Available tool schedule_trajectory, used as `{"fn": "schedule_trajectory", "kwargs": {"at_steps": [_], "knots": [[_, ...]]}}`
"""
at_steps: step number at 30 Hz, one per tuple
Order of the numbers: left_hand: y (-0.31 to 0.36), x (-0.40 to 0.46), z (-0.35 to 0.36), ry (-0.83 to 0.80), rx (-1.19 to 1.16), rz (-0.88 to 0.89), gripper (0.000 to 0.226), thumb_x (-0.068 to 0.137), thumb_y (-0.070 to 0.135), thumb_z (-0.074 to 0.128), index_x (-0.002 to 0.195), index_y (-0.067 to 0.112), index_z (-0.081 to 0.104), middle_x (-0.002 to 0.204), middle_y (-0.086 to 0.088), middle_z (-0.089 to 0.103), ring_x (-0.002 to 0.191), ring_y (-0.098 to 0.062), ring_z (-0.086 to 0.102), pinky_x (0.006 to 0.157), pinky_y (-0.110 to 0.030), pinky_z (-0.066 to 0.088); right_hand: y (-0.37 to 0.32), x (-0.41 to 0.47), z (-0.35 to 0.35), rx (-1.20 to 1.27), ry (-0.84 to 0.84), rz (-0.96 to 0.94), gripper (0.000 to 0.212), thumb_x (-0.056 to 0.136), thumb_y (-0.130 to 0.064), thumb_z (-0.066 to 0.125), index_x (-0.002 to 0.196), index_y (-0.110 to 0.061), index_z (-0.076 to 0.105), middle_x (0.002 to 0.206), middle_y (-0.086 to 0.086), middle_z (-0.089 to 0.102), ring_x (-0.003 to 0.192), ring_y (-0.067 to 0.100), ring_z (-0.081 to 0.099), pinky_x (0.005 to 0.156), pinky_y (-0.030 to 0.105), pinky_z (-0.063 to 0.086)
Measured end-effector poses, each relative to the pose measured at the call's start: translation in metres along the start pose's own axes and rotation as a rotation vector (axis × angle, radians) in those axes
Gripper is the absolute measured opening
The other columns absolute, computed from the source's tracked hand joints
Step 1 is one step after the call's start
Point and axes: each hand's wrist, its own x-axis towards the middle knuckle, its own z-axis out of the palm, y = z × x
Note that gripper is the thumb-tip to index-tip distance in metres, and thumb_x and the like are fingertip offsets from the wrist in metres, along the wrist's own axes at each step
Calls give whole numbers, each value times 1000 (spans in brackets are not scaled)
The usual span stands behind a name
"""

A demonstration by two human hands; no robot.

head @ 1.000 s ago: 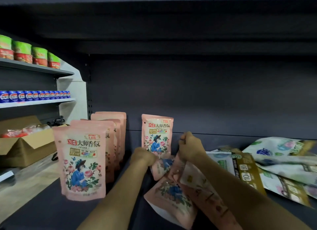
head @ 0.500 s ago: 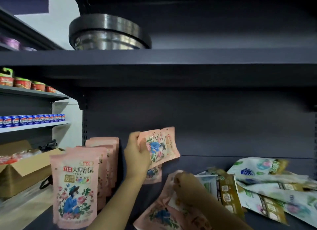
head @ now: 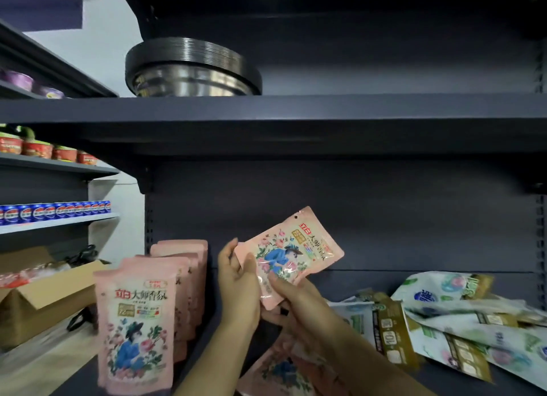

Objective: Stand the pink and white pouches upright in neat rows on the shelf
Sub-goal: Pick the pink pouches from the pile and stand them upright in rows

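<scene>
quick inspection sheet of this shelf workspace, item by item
surface: dark shelf, partly stocked.
job's things: a row of pink pouches upright at left; held pink pouch tilted in the air; another pink pouch flat under the forearms; white pouches in a loose heap at right.
clutter: cardboard box at left.
grippers: left hand and right hand both grip the held pouch.
cables: nothing seen.
surroundings: steel bowls on the shelf above; red tubs and blue cans on the left shelves.
</scene>
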Motion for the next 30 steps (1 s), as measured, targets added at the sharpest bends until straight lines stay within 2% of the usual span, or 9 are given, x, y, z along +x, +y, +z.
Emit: {"fn": "schedule_trajectory", "kwargs": {"at_steps": [2, 3, 6, 8, 10, 15, 19, 24, 30], "knots": [[-1, 0, -7, -11, 38, -10, 37, 94, 1, 45, 117, 29, 42, 106, 1, 62, 99, -20, 63, 78, -35, 55, 3, 7, 3, 1, 109, -53, 32, 87, -12, 64, 119, -12, 60, 107, 8, 73, 97, 24, 70, 83, 43, 57], [-3, 1, -11, -22, 100, -5, 38, 93, 1, 47, 118, 29, 41, 108, 0, 61, 98, -20, 63, 78, -34, 55, 4, 9, 3, -54, 164, -84, 33, 86, -9, 65, 118, -10, 60, 107, 8, 73, 98, 25, 70, 87, 43, 56], [-10, 11, -27, -69, 376, 20, 38, 90, 12, 57, 121, 27, 43, 110, -3, 63, 97, -19, 64, 76, -29, 54, 3, 15, -5, -363, 253, -142, 37, 83, -5, 66, 119, -11, 58, 111, 3, 70, 100, 19, 67, 91, 35, 53], [-15, 16, -37, -127, 569, 26, 31, 87, 21, 63, 117, 16, 56, 109, -6, 68, 95, -17, 65, 82, -32, 54, 2, 19, -12, -618, 253, -146, 44, 83, -7, 68, 124, -15, 53, 119, 2, 66, 106, 17, 63, 91, 30, 50], [-20, 17, -44, -170, 676, 6, 27, 86, 23, 63, 110, 11, 63, 105, -6, 71, 90, -15, 65, 82, -30, 54, 3, 24, -16, -786, 225, -129, 51, 83, -11, 68, 129, -15, 47, 124, 3, 62, 110, 18, 61, 91, 29, 49], [-43, 26, -56, -123, 755, 1, 32, 84, 23, 66, 113, 12, 60, 105, -3, 69, 91, -15, 65, 76, -25, 50, 14, 48, -10, -1090, 229, 4, 50, 86, -26, 65, 126, -12, 40, 123, 11, 60, 110, 27, 60, 93, 38, 49], [-59, 41, -66, -92, 793, -17, 28, 86, 16, 63, 113, 9, 58, 107, -4, 66, 94, -17, 62, 75, -26, 47, 29, 67, -4, -1113, 288, 76, 54, 87, -30, 63, 130, -11, 35, 126, 12, 57, 113, 28, 58, 89, 33, 47], [-82, 55, -81, -69, 867, -33, 31, 84, 18, 62, 114, 14, 56, 112, -9, 64, 100, -23, 63, 89, -43, 53, 53, 78, 1, -1115, 359, 145, 48, 88, -31, 61, 123, -8, 38, 127, 14, 55, 114, 30, 57, 96, 39, 47], [-92, 59, -85, -93, 906, -45, 36, 84, 16, 62, 119, 12, 56, 114, -8, 64, 102, -22, 62, 90, -38, 52, 71, 80, -6, -1047, 415, 133, 45, 87, -27, 64, 118, -9, 38, 125, 13, 57, 110, 28, 59, 89, 37, 52]]}}
